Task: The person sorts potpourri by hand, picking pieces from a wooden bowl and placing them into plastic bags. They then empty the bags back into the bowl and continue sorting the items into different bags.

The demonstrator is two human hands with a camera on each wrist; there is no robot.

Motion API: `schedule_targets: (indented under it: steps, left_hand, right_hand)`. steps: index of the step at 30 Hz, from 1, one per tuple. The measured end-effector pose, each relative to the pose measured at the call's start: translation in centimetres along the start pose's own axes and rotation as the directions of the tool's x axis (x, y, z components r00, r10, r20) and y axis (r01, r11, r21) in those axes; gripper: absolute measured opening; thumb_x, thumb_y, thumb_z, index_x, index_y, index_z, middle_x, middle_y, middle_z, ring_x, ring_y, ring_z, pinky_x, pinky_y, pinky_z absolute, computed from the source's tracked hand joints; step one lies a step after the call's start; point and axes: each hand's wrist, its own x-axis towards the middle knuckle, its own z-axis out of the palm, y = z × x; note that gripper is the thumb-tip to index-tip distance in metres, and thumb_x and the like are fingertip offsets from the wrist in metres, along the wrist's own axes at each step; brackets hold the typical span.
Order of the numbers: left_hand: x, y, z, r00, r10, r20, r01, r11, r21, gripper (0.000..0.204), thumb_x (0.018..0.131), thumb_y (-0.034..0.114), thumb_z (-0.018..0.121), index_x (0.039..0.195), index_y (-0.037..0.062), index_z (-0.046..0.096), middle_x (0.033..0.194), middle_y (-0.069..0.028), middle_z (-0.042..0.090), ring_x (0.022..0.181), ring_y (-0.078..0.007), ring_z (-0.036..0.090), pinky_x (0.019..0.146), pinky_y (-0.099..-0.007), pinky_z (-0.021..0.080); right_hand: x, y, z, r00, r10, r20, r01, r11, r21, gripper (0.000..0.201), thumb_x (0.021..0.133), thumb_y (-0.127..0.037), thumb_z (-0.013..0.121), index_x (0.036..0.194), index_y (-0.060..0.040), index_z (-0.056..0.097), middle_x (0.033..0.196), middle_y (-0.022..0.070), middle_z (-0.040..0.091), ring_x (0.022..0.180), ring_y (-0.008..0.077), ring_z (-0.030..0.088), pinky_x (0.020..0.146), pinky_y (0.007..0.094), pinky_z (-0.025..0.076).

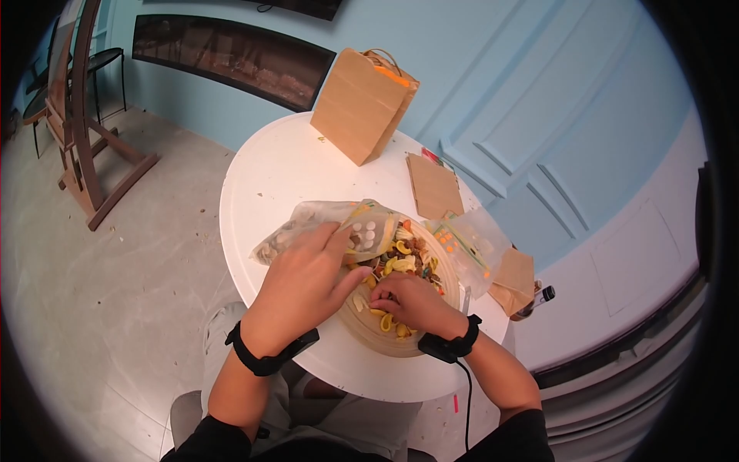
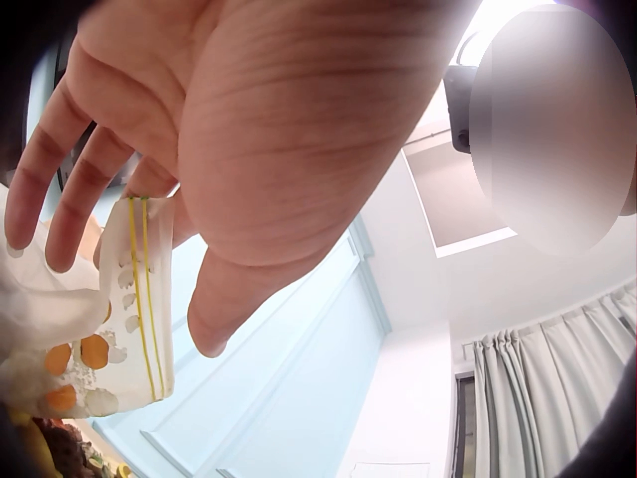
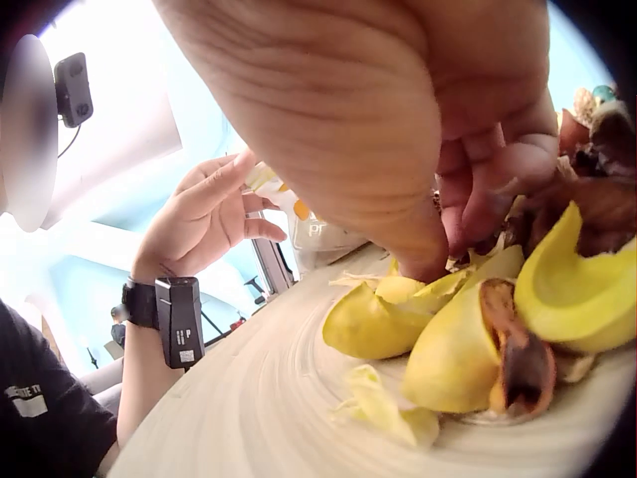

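Observation:
My left hand (image 1: 300,281) lies over a translucent zip bag (image 1: 373,231) with a yellow-lined mouth, its fingers stretched out against the plastic near the opening. White and orange spots are printed on the bag. Just right of it is a round wooden plate (image 3: 269,398) heaped with colourful dried flower pieces (image 1: 408,258). My right hand (image 1: 416,300) reaches down onto the plate, fingers curled in and thumb pressed down among the pieces. Yellow curved petals (image 3: 453,363) lie close below its fingertips, beside a brown curled piece (image 3: 523,358). The fingertips are partly hidden in the heap.
A brown paper bag (image 1: 358,100) stands at the back of the round white table (image 1: 269,169). Flat brown paper (image 1: 435,189), another clear bag (image 1: 469,250) and a smaller paper bag (image 1: 514,281) lie along the right edge. Small crumbs dot the tabletop. A wooden easel (image 1: 85,146) stands beyond, left.

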Motion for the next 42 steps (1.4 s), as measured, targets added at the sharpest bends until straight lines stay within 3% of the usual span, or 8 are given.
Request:
schedule_targets:
  steps: [9,15,24,27,28,32,38,42]
  left_hand:
    - [-0.1,-0.1,-0.2,0.997,-0.051,0.062,0.053,0.998,-0.03,0.055,0.091,0.029,0.075,0.131,-0.0047,0.059,0.124,-0.024,0.063,0.111,-0.0405,0.062,0.096,-0.0432,0.051]
    - [-0.1,0.2,0.0,0.997,-0.042,0.067,0.043,0.999,-0.024,0.054,0.09,0.029,0.075,0.13,-0.0044,0.059,0.121,-0.0228,0.064,0.109,-0.0402,0.063,0.093,-0.0431,0.052]
    - [-0.4,0.2,-0.5,0.998,-0.058,0.032,0.059,0.998,-0.026,0.058,0.09,0.028,0.075,0.134,-0.0056,0.056,0.125,-0.0245,0.062,0.111,-0.0405,0.062,0.094,-0.0437,0.051]
    - [-0.2,0.1,-0.6,0.998,-0.068,0.003,0.068,0.997,-0.04,0.059,0.091,0.028,0.075,0.135,-0.0064,0.055,0.127,-0.0246,0.062,0.112,-0.0407,0.062,0.094,-0.0433,0.052]
    - [-0.1,0.1,-0.6,0.997,-0.071,-0.006,0.071,0.996,-0.059,0.059,0.091,0.027,0.074,0.135,-0.0065,0.055,0.128,-0.0245,0.061,0.112,-0.0407,0.062,0.094,-0.0429,0.052]
    - [0.2,0.0,-0.3,0.995,-0.081,-0.066,0.074,0.992,-0.103,0.058,0.091,0.024,0.074,0.136,-0.0065,0.053,0.129,-0.0234,0.061,0.11,-0.0409,0.063,0.092,-0.0416,0.053]
    - [0.4,0.2,0.2,0.988,-0.065,-0.141,0.056,0.996,-0.065,0.058,0.09,0.02,0.074,0.133,-0.0133,0.053,0.125,-0.0278,0.06,0.107,-0.0436,0.063,0.091,-0.0434,0.053]
    - [0.4,0.3,0.3,0.987,-0.058,-0.147,0.049,0.997,-0.067,0.057,0.091,0.02,0.073,0.132,-0.0133,0.053,0.125,-0.0272,0.06,0.108,-0.0435,0.063,0.092,-0.044,0.053]
  right_hand:
    - [-0.5,-1.7,-2.7,0.97,0.207,-0.124,-0.158,0.933,0.323,0.016,0.096,-0.017,0.07,0.101,-0.0012,0.069,0.083,0.0073,0.072,0.074,0.017,0.068,0.068,0.0302,0.054]
    - [1.5,-2.6,-3.9,0.863,0.2,-0.465,0.083,0.85,0.52,0.022,0.095,-0.013,0.073,0.11,0.0031,0.069,0.083,0.005,0.071,0.075,0.0082,0.063,0.069,0.0244,0.052]
    - [2.1,3.0,-4.3,0.839,0.225,-0.496,-0.092,0.956,0.279,0.026,0.099,-0.015,0.062,0.118,0.0011,0.069,0.087,0.0114,0.074,0.075,0.0132,0.069,0.069,0.0263,0.053]
    - [0.9,7.2,-3.4,0.884,0.262,-0.387,-0.277,0.961,0.016,0.028,0.099,-0.015,0.061,0.122,-0.0017,0.069,0.086,0.0133,0.074,0.075,0.02,0.07,0.071,0.0318,0.054]
    - [0.5,6.9,-3.7,0.866,0.455,-0.208,-0.435,0.89,0.136,0.03,0.1,-0.014,0.058,0.126,-0.0031,0.066,0.094,0.0138,0.073,0.082,0.024,0.07,0.076,0.0365,0.055]
    - [-0.4,7.0,-2.1,0.949,0.172,-0.264,-0.141,0.981,0.133,0.028,0.101,-0.01,0.055,0.126,-0.0019,0.065,0.107,0.0159,0.069,0.092,0.0171,0.067,0.079,0.0294,0.054]
    - [-0.7,3.0,-3.2,0.965,0.232,-0.124,-0.094,0.744,0.661,0.027,0.101,0.0,0.05,0.124,0.0013,0.065,0.103,0.0084,0.069,0.087,0.0127,0.066,0.077,0.0289,0.054]
    - [-0.8,4.0,-4.0,0.916,0.322,-0.24,-0.226,0.907,0.355,0.028,0.099,-0.006,0.056,0.125,0.0001,0.065,0.106,0.0137,0.071,0.09,0.0216,0.07,0.079,0.032,0.055]
